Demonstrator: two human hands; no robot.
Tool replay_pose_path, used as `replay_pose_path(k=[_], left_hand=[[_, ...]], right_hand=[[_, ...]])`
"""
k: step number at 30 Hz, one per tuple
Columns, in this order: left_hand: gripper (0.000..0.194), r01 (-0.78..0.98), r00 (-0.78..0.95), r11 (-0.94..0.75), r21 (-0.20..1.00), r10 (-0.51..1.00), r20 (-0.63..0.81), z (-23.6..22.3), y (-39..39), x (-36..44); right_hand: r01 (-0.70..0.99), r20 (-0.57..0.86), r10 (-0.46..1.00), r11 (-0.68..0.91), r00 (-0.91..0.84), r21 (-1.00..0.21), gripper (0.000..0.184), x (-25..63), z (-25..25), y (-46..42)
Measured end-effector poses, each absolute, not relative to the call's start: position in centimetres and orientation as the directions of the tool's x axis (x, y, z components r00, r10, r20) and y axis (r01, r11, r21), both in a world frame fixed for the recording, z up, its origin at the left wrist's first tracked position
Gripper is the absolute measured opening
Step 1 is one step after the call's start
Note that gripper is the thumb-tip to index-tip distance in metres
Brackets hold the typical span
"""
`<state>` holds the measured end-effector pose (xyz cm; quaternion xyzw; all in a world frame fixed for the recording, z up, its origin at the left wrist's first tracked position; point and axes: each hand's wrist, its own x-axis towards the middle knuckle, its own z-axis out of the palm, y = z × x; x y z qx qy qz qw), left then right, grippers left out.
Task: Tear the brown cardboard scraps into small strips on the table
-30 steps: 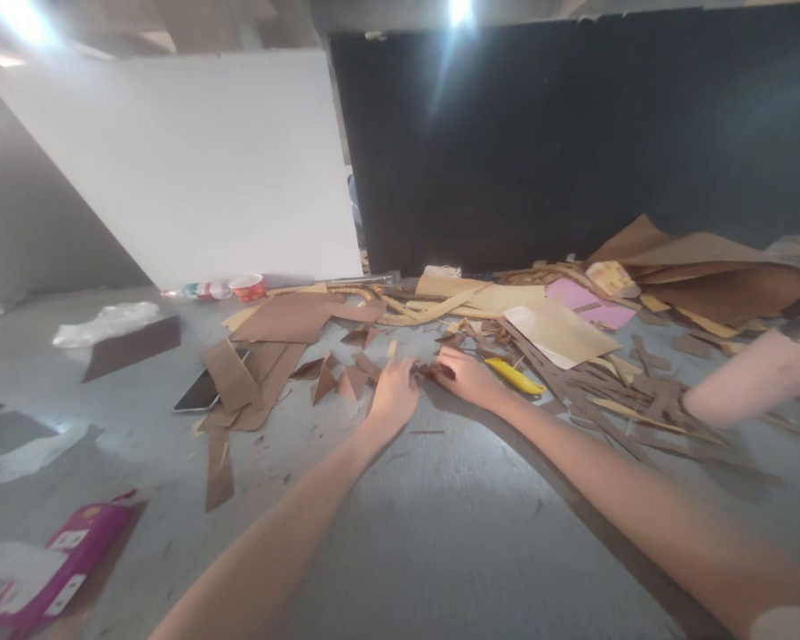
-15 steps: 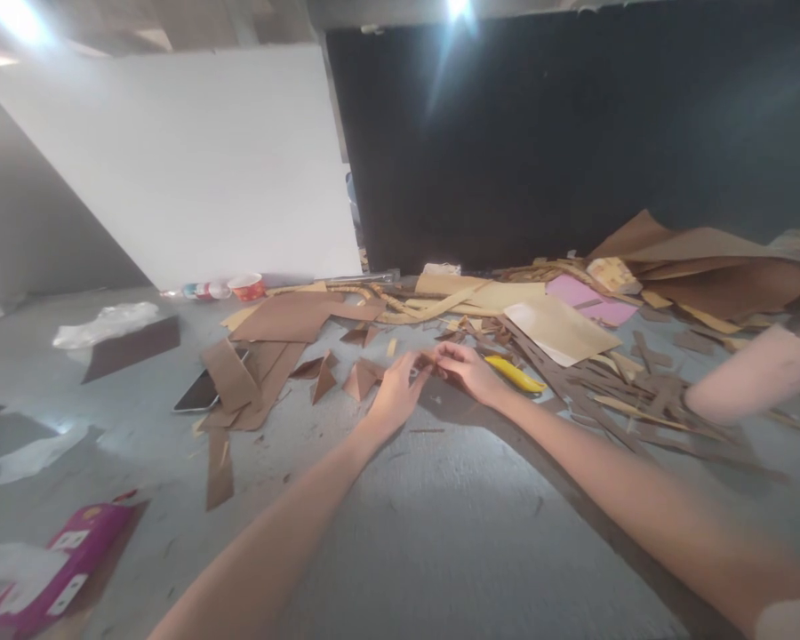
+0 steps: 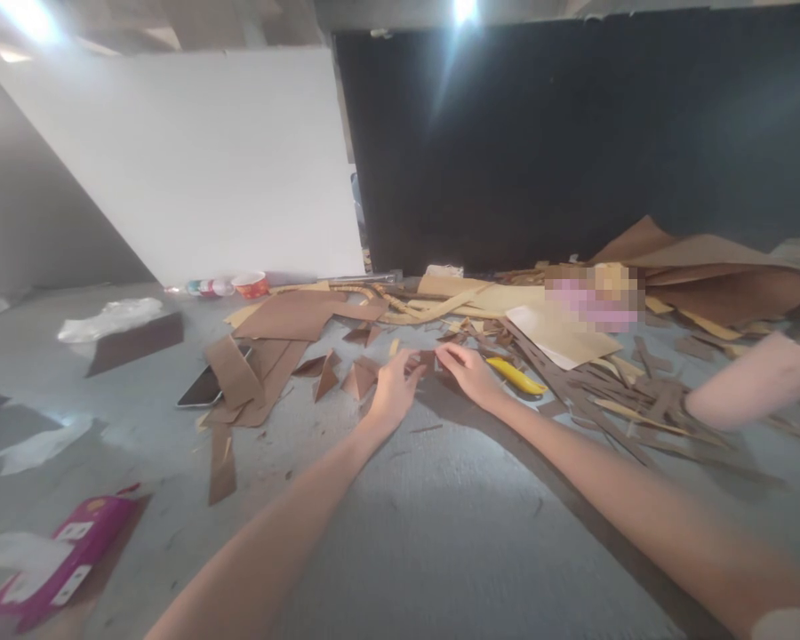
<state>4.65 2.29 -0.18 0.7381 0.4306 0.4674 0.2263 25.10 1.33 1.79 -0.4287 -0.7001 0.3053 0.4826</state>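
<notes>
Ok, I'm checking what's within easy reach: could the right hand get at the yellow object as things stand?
Probably yes: the yellow object lies just beside the right hand, nothing large on top. That hand holds a brown piece, though, so it may have to let go first.

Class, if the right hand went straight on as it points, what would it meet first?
The right hand would probably meet the small brown piece at its fingertips, though depth is unclear.

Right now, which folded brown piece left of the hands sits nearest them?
The folded piece just beside the left hand; the other pieces lie farther left or farther back.
</notes>
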Motion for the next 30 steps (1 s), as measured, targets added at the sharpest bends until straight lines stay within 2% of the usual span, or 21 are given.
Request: replay_pose_path(k=[5,10,14,22,30], left_hand=[[0.034,0.435,0.188,-0.507,0.744,0.859,0.475,-0.15,2.08,4.48],[0.019,0.471,0.208,-0.523,0.71,0.848,0.487,-0.37,2.25,4.57],[0.008,0.467,0.216,-0.531,0.707,0.844,0.491,-0.54,2.37,4.67],[0.008,0.532,0.243,-0.515,0.672,0.853,0.461,-0.29,2.2,4.67],[0.009,0.556,0.274,-0.538,0.634,0.838,0.472,-0.05,1.96,4.77]], right_hand=[[0.336,0.422,0.878,0.477,-0.227,-0.812,0.032,24.99,1.75,1.4],[0.427,0.454,0.857,0.515,-0.243,-0.744,0.04,25.07,1.33,1.8],[0.401,0.439,0.863,0.506,-0.252,-0.764,0.045,25.22,1.54,1.72],[0.379,0.42,0.884,0.468,-0.205,-0.798,0.044,25.26,1.73,1.63],[0.285,0.423,0.886,0.462,-0.188,-0.84,0.029,25.16,1.38,1.89]])
